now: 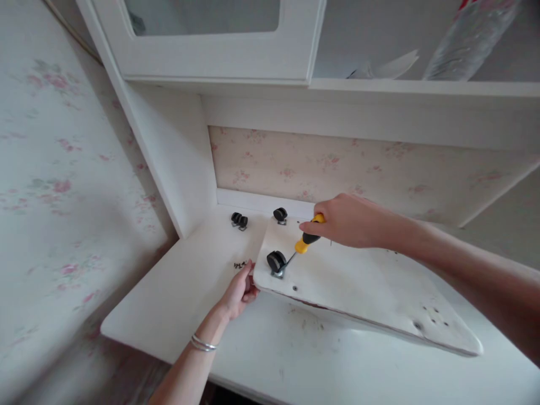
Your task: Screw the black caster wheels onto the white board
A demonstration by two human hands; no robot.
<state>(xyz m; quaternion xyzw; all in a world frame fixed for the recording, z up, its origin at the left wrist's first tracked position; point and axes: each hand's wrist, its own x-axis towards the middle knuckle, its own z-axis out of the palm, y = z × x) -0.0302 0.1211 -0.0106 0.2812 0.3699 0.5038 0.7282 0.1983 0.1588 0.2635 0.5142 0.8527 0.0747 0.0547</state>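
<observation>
Gripping the screwdriver [302, 246] in our right hand [343, 220], we set its tip at the caster [276, 261] to that hand's left; our left hand [238, 292] closes on a corner of the white board [354, 292]. We judge the board stiff, fairly heavy, best held by its edges; the screwdriver light, held by its handle. Screws [239, 265] lie beside the left hand on the surface [177, 304]; floral wallpaper [287, 163] rises beyond both hands.

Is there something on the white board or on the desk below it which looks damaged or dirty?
Yes. The white board has a chipped near edge, where brown shows through the white. The desk has dark smudges in front of it, odd on a white top.
</observation>
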